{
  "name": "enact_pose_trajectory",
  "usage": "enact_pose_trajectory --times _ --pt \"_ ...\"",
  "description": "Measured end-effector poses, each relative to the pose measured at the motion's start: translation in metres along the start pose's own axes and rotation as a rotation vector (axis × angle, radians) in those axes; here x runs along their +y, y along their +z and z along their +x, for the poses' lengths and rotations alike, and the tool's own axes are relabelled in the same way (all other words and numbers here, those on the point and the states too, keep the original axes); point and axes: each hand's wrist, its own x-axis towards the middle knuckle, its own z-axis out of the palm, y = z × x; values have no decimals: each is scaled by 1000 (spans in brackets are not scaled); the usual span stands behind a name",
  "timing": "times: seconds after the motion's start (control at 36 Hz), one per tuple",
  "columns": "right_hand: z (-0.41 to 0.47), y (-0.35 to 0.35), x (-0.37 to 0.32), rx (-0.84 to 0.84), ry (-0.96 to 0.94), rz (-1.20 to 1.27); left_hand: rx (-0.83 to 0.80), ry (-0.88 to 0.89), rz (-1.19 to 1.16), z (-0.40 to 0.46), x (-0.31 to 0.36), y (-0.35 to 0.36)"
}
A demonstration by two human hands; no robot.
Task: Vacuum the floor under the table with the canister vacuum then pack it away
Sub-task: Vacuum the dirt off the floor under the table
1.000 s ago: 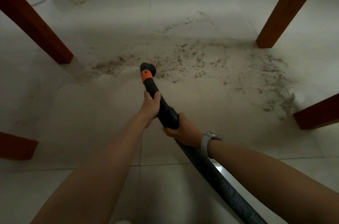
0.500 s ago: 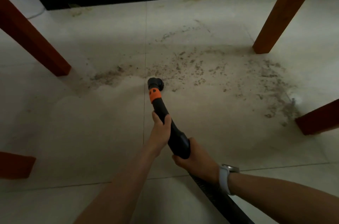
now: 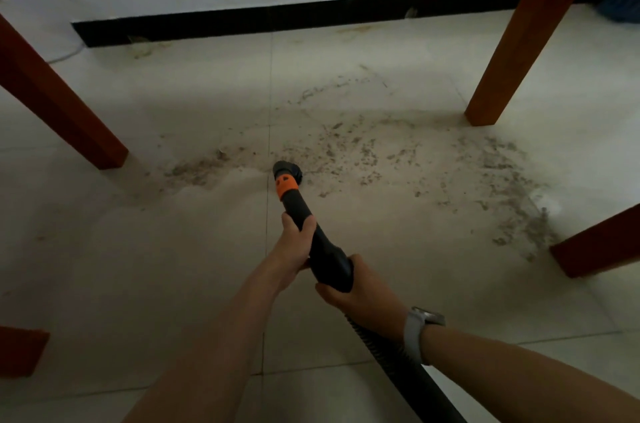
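Trailing hose (image 3: 391, 358) cut off below.

The table legs (image 3: 533, 31) ran out of the top edge, so the tabletop itself was out of view. A near leg (image 3: 599, 242) was cut by the right edge, and another (image 3: 20, 350) by the left edge. The ribbed hose (image 3: 408, 374) left through the bottom edge, and the canister was nowhere in view. The right hand (image 3: 363, 294) covered the rear of the wand handle (image 3: 329, 263), and the left hand (image 3: 294, 246) hid part of its shaft. The nozzle (image 3: 289, 171) mouth faced the floor (image 3: 138, 266), unseen. A dark blue thing (image 3: 620, 3) at the right edge was too cropped to identify.
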Motion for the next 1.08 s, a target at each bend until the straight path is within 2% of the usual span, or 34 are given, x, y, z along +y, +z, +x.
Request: enact_pose_trajectory --times 0.25,0.39,0.61,0.72,0.83,1.08 --pt "-35 -14 40 -36 -4 -25 -139 -5 -41 -15 -27 15" --pt "-41 -16 45 -45 2 -53 -69 16 -27 -11 -22 17" --pt "-16 -14 19 -222 101 32 -32 -25 36 -5 -21 6" --pt "4 -6 -4 -166 86 92 15 -30 76 -3 -16 1" --pt "14 -8 -15 -135 64 -35 46 -18 77 3 -9 0" --pt "-2 -29 2 -87 83 -160 -4 3 63 0 -11 27"
